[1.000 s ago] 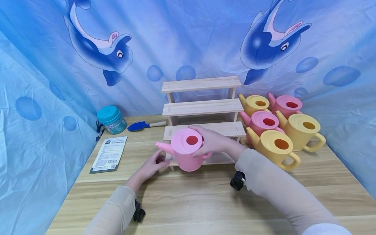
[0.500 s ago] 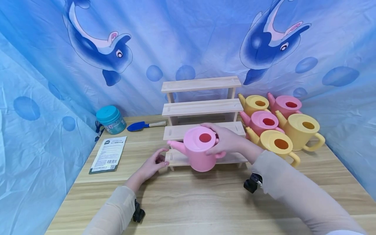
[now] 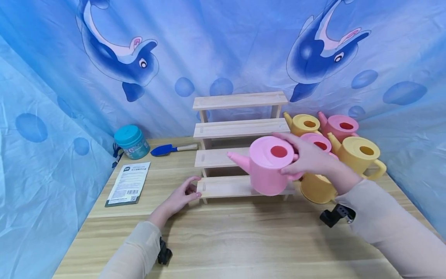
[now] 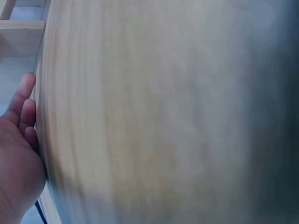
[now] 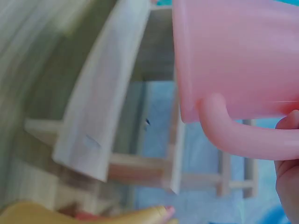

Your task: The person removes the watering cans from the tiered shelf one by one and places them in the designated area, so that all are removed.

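My right hand (image 3: pixel 310 157) grips a pink watering can (image 3: pixel 270 170) near its handle. The can is raised in front of the right part of a stepped wooden shelf (image 3: pixel 223 187), with its spout pointing left. In the right wrist view, the can's pink body and handle (image 5: pixel 252 142) stand close, with fingers at the right edge. My left hand (image 3: pixel 179 197) holds the left end of the lowest step, its forefinger and thumb at the two corners. In the left wrist view, that hand (image 4: pixel 18 149) shows only at the left edge.
Several yellow (image 3: pixel 360 155) and pink watering cans stand together right of the shelf. A teal-lidded jar (image 3: pixel 132 141), a small blue trowel (image 3: pixel 163 150) and a white printed packet (image 3: pixel 129 184) lie on the left of the wooden table (image 3: pixel 223 240). A dolphin-print curtain (image 3: pixel 240 46) hangs behind.
My right hand has carried the pink watering can rightward and slightly up, from the left-middle of the shelf to its right part. The left hand has stayed at the shelf's end.
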